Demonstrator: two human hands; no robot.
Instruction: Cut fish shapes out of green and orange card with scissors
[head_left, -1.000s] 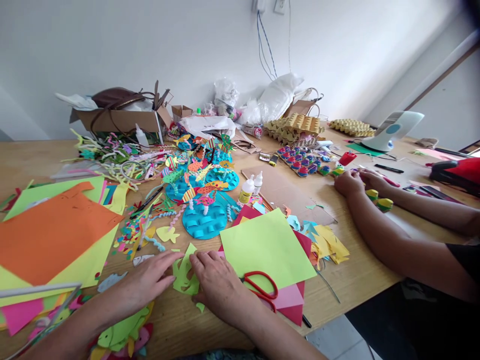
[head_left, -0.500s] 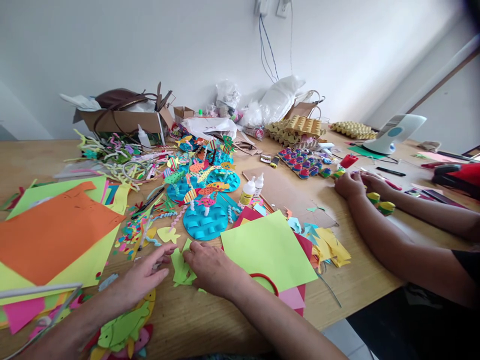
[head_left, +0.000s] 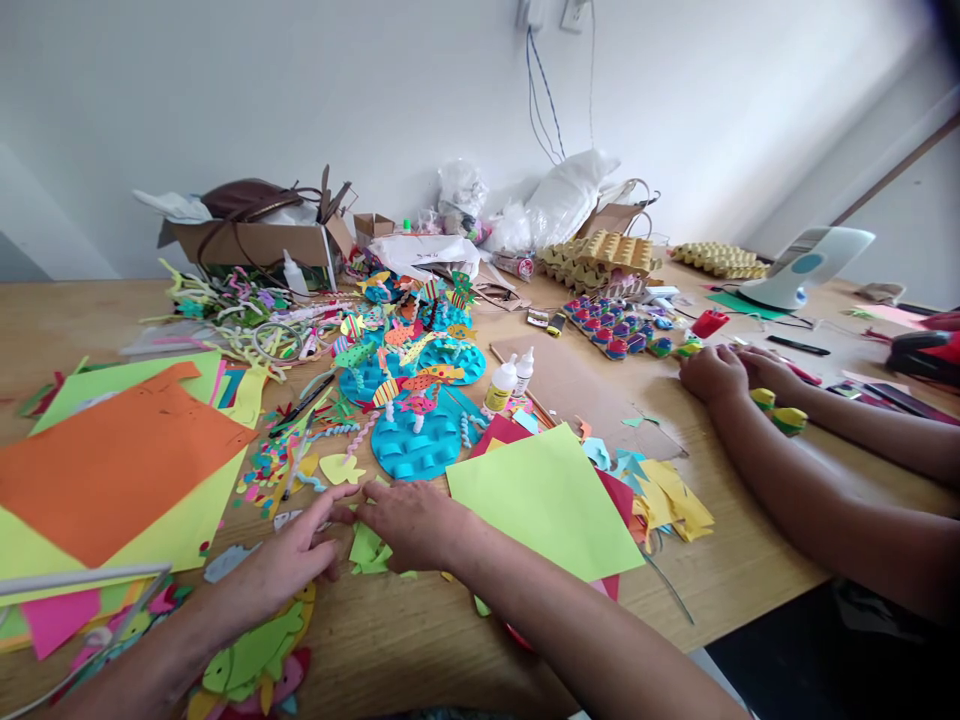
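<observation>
My left hand (head_left: 319,535) hovers just above the table with bent, parted fingers and nothing in them. Close to its fingertips is my right hand (head_left: 416,525), palm down, its fingers stretched out and slightly spread over light green paper scraps (head_left: 367,550). The thumb side of the right hand hides part of these scraps. A yellow paper fish (head_left: 342,469) lies just beyond my fingertips. Right of my right hand, a sheet of light green paper (head_left: 544,505) covers red paper. Below my left hand is a pile of cut-out green paper fish (head_left: 255,650).
Orange paper (head_left: 112,465) tops a stack at left. Blue discs (head_left: 417,440) carry paper fish on twisted stems. Glue bottles (head_left: 501,385) stand beside cardboard. A co-worker's hands (head_left: 716,375) work at right near painted egg-carton pieces (head_left: 780,412). Something red (head_left: 521,638) shows under my right forearm.
My right hand has shifted slightly left, its fingers reaching closer to my left hand. The red loop by my right forearm has moved down toward the table's front edge.
</observation>
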